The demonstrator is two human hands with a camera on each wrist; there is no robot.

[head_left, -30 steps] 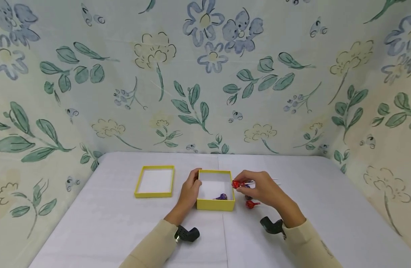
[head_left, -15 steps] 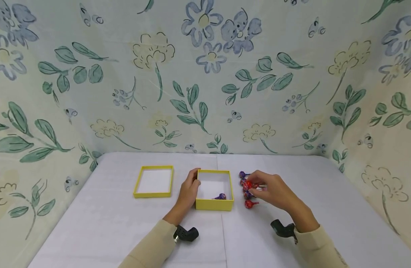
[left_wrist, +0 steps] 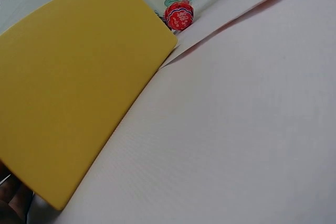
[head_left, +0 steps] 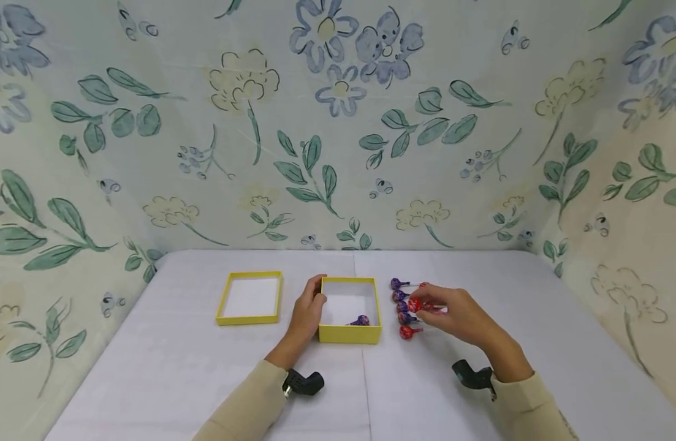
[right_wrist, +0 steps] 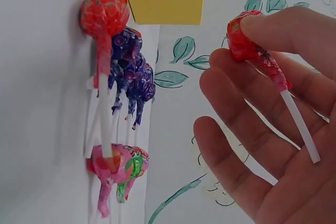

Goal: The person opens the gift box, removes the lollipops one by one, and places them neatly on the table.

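Note:
My left hand (head_left: 306,311) grips the left side of an open-topped yellow box (head_left: 350,334) with a white inside. A purple-wrapped lollipop (head_left: 362,320) lies in the box near its front wall. Between thumb and fingertips, my right hand (head_left: 453,311) pinches a red-wrapped lollipop (right_wrist: 242,38) above the table, right of the box. In the right wrist view its white stick points toward the palm. Below and beside that hand lie several purple lollipops (right_wrist: 128,64) in a line, with a red lollipop (head_left: 407,332) at the near end.
A shallow yellow lid (head_left: 249,320) with a white inside lies left of the box. Pink and green lollipops (right_wrist: 118,163) lie beyond the sticks of the purple ones. White cloth (head_left: 183,367) covers the table, and a floral curtain (head_left: 338,153) hangs behind it.
My right hand has moved right, away from the box's right wall, with the red lollipop still pinched. My left hand stays on the box. The head view has shifted slightly.

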